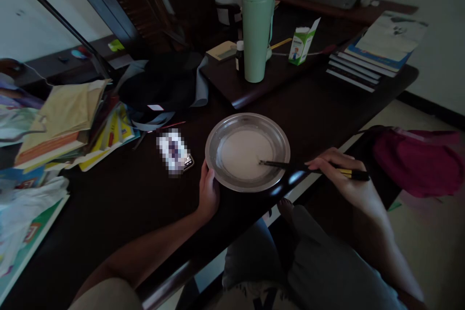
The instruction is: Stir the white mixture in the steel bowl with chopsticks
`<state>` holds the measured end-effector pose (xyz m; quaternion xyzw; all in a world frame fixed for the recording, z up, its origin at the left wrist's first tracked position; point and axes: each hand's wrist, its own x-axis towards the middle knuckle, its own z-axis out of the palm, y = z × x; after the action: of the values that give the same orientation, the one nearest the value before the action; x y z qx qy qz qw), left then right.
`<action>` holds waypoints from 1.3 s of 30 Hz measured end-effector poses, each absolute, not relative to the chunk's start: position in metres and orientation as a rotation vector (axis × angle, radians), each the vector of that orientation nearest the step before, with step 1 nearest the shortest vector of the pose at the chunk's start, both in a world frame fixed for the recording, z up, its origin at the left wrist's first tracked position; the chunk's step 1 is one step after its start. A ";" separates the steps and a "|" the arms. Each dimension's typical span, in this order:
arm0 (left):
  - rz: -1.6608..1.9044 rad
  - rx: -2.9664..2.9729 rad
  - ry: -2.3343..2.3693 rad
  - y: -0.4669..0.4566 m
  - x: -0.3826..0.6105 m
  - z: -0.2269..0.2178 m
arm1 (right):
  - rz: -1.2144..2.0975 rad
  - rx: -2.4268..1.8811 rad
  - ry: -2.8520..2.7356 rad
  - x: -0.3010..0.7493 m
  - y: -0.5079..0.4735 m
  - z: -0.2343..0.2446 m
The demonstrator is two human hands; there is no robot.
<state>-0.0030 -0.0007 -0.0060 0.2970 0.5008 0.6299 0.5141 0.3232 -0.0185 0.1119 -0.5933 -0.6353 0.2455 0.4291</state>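
A round metal bowl (pixel 248 185) holding a cloudy whitish liquid (pixel 247 152) is at the table's near edge. My left hand (pixel 209 193) grips its left rim, thumb on the outside near the top, the other fingers mostly hidden beneath. In my right hand (pixel 341 172) is a slim black brush (pixel 290 165) with a yellow band near its back end. The fingers are closed round the handle, to the right of the bowl. The brush reaches over the bowl's right rim, and its tip meets the liquid near the middle.
Left of the bowl lies a phone (pixel 187 162), its screen blurred. Books and papers (pixel 72 111) pile up at the left, beside a black bag (pixel 160 82). Behind stand a green thermos (pixel 257 34), a small box (pixel 302 43) and stacked books (pixel 378 48). A magenta bag (pixel 417 160) sits at the right.
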 end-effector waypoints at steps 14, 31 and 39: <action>1.501 0.759 1.218 -0.001 -0.003 -0.006 | 0.493 -1.399 -1.710 0.274 0.014 0.069; 1.497 0.714 1.222 -0.001 -0.002 -0.002 | 0.718 -1.324 -1.721 0.296 -0.008 0.099; 1.487 0.735 1.241 -0.001 -0.003 -0.005 | 0.483 -1.420 -1.701 0.273 0.014 0.072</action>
<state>-0.0027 -0.0012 -0.0047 0.3051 0.5154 0.6174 0.5101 0.2729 0.0138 0.0720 -0.5673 -0.6796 0.1930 0.4231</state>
